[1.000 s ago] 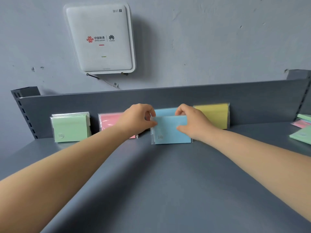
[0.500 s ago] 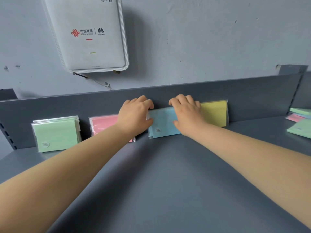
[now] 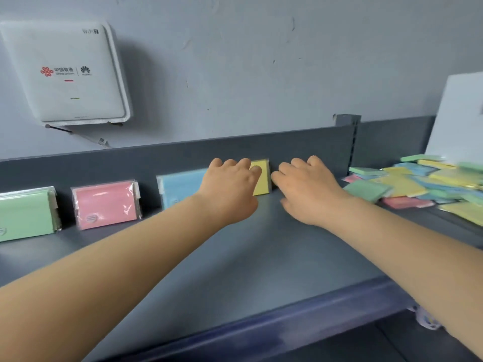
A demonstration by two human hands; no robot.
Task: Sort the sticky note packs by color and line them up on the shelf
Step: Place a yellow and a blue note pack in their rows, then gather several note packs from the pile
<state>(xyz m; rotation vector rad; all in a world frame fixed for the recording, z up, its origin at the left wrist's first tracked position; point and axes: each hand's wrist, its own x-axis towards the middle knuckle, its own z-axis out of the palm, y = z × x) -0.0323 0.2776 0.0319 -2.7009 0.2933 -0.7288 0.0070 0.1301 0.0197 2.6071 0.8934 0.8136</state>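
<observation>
Broadly, the grey shelf runs left to right, and along its back wall four groups of sticky note packs stand on edge in a row: green packs at far left, then pink packs, blue packs and yellow packs last. Off to the right, past the slotted upright, lies the unsorted heap, a loose pile of green, yellow, blue and pink packs lying flat and overlapping.

That heap is what the coming move turns on, I judge. It lies to the right of both hands, and the right hand is plainly the nearer, its outer edge close to the heap's nearest green pack. It hovers palm down, fingers loosely spread, gripping nothing.

The left hand sits in front of the gap between blue and yellow, knuckles up, fingers loosely bent, and covers part of both. Whether its fingertips touch the yellow packs I cannot tell, but it holds nothing.

So a short sideways reach by the right hand looks the natural next pick.
</observation>
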